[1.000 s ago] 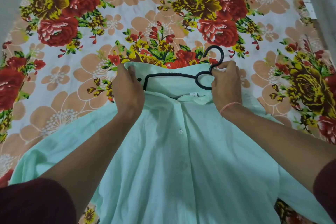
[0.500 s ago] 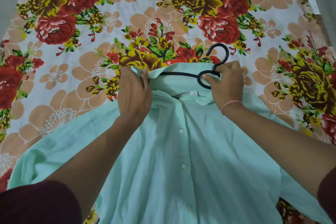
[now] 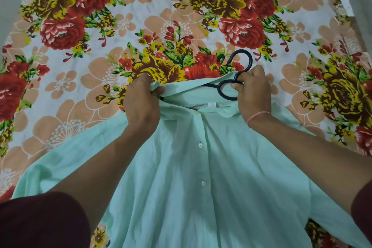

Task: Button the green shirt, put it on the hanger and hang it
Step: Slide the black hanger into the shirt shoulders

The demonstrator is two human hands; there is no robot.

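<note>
The mint green shirt (image 3: 201, 177) lies buttoned, front up, on the bed with its collar pointing away from me. A black hanger (image 3: 244, 66) sits at the collar; its hook and neck loop stick out, while its arms are mostly hidden inside the shirt. My left hand (image 3: 144, 102) grips the left side of the collar and shoulder fabric, bunching it. My right hand (image 3: 253, 92) pinches the hanger's neck loop just below the hook.
A floral bedsheet (image 3: 181, 16) with red and yellow flowers covers the bed under the shirt. The bed's right edge (image 3: 346, 2) runs along the upper right. My dark maroon sleeves show at the bottom corners.
The hanger's left arm, bare a second ago, has slid inside the shirt. My left hand has pulled the collar fabric over it and now bunches it. My right hand keeps hold of the hanger.
</note>
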